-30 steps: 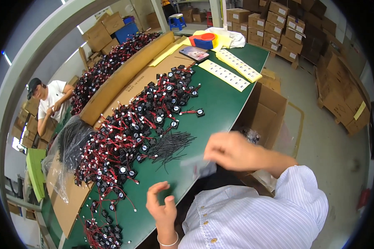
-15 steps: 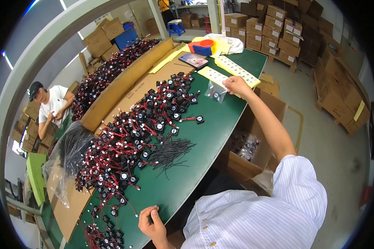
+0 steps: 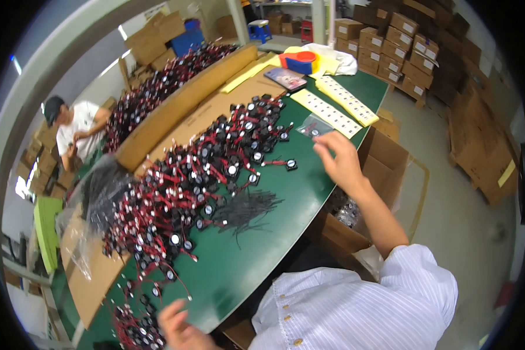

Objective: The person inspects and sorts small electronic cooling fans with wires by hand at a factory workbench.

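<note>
Table edge: the front rim of the green table [image 3: 300, 192] runs slantwise below both hands, close to the person's striped shirt [image 3: 356, 306].
Room to move: a stretch of green top lies between the black strips [image 3: 248, 210] and that rim; the open carton [image 3: 386, 158] stands just off the edge, below the right forearm.
Far side: a long brown bar [image 3: 186, 105] walls off the wired black units [image 3: 216, 154]; a second heap [image 3: 157, 96] and a seated co-worker [image 3: 81, 131] are beyond it.
Hard to see: the left hand [image 3: 184, 331] is blurred and cut off by the lower edge, so I can't tell how its fingers stand; the lowest units lie near it. The small bags [image 3: 345, 213] are partly hidden in the carton.
Right hand: the right hand [image 3: 337, 158] has thumb and forefinger apart.
Small clear bag: the small clear bag [image 3: 314, 126] lies on the tabletop just beyond those fingertips, beside the nearer label sheet [image 3: 326, 113]; whether they touch, I can't tell.
</note>
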The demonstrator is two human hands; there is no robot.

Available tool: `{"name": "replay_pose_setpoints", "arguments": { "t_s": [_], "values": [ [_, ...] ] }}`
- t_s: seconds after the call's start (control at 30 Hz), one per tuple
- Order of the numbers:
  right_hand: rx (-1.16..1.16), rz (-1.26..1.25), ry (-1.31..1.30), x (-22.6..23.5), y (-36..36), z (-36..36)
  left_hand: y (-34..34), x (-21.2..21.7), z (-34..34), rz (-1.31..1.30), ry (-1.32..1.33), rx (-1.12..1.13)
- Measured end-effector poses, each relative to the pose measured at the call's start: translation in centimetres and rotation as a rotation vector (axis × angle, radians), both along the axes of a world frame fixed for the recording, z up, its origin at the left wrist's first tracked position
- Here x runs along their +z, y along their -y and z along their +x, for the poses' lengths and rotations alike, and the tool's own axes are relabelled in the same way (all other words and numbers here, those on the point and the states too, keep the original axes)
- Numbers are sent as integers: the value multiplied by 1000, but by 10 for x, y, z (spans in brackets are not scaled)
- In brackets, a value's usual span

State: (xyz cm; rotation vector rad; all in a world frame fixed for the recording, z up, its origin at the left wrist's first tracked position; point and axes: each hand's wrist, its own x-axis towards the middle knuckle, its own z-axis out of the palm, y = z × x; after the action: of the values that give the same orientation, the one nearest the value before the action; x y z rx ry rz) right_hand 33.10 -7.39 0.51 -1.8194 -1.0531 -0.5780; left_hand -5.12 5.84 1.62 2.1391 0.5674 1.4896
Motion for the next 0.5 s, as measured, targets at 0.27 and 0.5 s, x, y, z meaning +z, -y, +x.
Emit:
{"name": "replay_pose_setpoints", "arguments": {
  "t_s": [0.27, 0.5],
  "values": [
    [463, -99, -36, 10, -26, -98, 41, 117, -11, 322, 468, -660],
    [725, -264, 113, 9, -61, -130, 50, 114, -11, 466, 570, -402]
  ]
}}
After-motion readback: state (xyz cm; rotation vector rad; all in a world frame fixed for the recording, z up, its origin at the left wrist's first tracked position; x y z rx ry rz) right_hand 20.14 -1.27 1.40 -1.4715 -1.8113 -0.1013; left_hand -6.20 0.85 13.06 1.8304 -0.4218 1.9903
